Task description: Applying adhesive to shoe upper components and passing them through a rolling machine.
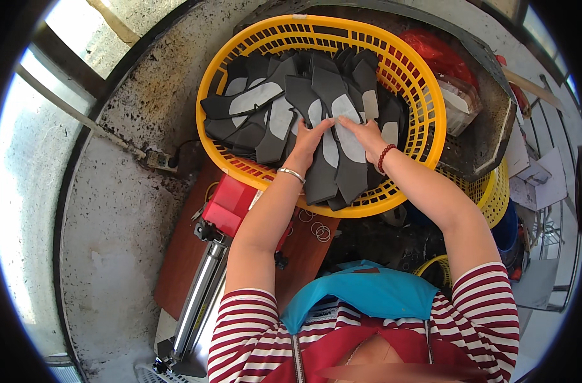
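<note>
A yellow plastic basket holds a heap of flat, dark grey cut pieces with light grey patches on them. Both my hands are inside the basket, near its front side. My left hand grips a dark grey piece with the thumb on top and the fingers mostly hidden under or behind the stack. Close beside it, my right hand holds another dark grey piece, its thumb pressed on the light patch. The thumbs nearly meet. How many pieces each hand holds cannot be made out.
Left below the basket, a red and silver machine with a metal roller stands on a brown board with several thin rings. At right are a dark angular tray, a red plastic bag and another yellow basket. A stained wall rises at left.
</note>
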A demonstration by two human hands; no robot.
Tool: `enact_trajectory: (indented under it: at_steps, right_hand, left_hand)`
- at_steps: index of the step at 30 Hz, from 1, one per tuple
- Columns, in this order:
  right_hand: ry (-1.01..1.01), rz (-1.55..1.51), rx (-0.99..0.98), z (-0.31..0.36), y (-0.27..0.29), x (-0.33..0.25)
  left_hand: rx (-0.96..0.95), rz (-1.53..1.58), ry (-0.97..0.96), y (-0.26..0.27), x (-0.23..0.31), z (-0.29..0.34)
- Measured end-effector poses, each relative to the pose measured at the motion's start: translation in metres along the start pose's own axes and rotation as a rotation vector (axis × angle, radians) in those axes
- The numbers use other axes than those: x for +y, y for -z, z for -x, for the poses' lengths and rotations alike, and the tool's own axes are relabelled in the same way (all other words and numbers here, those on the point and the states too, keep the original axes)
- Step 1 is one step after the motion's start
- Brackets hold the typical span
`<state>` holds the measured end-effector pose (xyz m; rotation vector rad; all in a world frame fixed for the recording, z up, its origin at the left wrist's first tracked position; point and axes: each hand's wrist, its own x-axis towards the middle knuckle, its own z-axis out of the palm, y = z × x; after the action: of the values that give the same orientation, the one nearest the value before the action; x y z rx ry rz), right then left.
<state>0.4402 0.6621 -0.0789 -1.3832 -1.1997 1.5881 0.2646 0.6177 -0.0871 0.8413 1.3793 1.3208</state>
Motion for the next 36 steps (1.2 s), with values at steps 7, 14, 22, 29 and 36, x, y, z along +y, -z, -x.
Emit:
enact_trajectory:
  at_steps: [7, 14, 22, 29, 36]
  right_hand:
    - [0.099, -0.113, -0.156, 0.032, -0.005, -0.037]
    - [0.245, -0.316, -0.272, 0.050, -0.017, -0.054]
    - [0.210, -0.425, -0.342, 0.051, -0.021, -0.046]
    - [0.293, -0.379, -0.235, 0.050, -0.032, -0.043]
    - [0.335, -0.393, -0.267, 0.072, -0.027, -0.055]
  left_hand:
    - [-0.268, 0.263, 0.108, 0.014, 0.053, 0.030]
    - [-0.315, 0.152, -0.229, 0.019, 0.096, 0.060]
    - [-0.306, 0.140, -0.272, 0.028, 0.102, 0.059]
    - [-0.399, 0.066, -0.077, 0.035, 0.110, 0.057]
    - [-0.491, -0.020, -0.171, 0.039, 0.120, 0.068]
